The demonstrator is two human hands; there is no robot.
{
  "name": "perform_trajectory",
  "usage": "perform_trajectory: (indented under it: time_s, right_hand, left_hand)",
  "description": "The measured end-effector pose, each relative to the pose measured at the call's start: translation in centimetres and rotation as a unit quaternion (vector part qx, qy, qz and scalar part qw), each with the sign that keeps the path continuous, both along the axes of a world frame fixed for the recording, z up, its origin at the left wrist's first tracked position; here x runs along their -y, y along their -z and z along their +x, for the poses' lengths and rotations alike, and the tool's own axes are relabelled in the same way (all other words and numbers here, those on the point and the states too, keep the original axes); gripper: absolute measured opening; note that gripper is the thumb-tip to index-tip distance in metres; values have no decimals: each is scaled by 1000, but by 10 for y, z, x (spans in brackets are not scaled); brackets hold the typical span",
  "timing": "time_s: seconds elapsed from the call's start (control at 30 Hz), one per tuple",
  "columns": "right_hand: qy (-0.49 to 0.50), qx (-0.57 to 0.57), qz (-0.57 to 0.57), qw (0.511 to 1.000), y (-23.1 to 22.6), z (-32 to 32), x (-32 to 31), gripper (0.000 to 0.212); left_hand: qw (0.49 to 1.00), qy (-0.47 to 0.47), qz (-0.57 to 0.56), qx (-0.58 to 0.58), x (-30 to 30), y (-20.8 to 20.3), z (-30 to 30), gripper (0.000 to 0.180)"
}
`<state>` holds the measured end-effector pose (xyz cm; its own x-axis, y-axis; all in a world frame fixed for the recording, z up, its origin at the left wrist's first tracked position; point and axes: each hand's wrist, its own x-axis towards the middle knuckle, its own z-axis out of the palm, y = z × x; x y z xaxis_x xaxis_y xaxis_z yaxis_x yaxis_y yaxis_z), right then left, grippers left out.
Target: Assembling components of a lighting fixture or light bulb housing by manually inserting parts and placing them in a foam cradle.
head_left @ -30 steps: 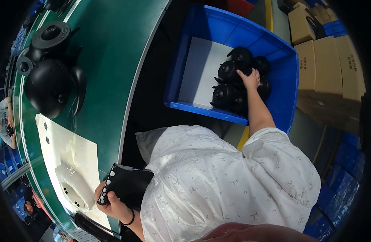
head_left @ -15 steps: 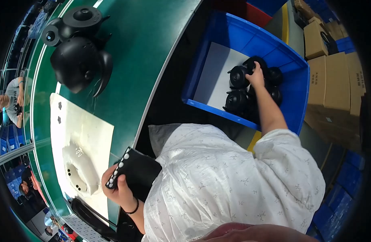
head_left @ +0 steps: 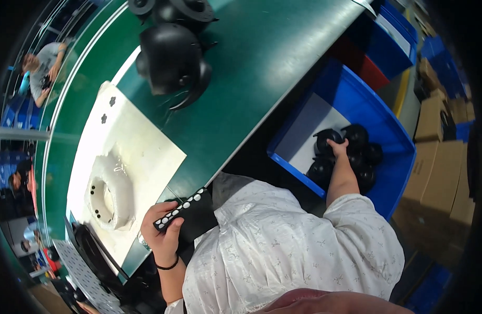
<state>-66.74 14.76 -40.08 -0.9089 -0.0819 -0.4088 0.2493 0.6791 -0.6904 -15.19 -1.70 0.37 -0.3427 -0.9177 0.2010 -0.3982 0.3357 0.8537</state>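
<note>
While your left hand [head_left: 162, 233] pinches the white-dotted black sheet [head_left: 191, 213], your right hand [head_left: 340, 147] meets a rounded black part [head_left: 323, 137] inside the blue bin [head_left: 379, 118]; can't tell whether that grip has closed, so wrap it squarely.

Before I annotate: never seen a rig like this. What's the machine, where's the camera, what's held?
No machine: these are a person's two bare hands, seen from above by a fisheye camera worn on the head, the left one of a pair. Straight edges bend near the rim.

The left hand holds a black pad with white dots along its edge. The right hand reaches into a blue bin, touching rounded black parts; whether it grips one isn't clear.

On the green table lie bigger black pieces and a white sheet bearing a whitish ring.
</note>
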Motion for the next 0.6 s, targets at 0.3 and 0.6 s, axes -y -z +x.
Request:
perform_trajectory:
  time_s: [0.3, 0.6]
  right_hand:
    - [-158, -27, -80, 984, -143, 12, 20, 87]
    - [-435, -111, -249, 858, -459, 34, 55, 86]
  left_hand:
    - [998, 33, -49, 13, 5, 0, 2, 28]
    - [995, 67, -71, 14, 7, -1, 2, 27]
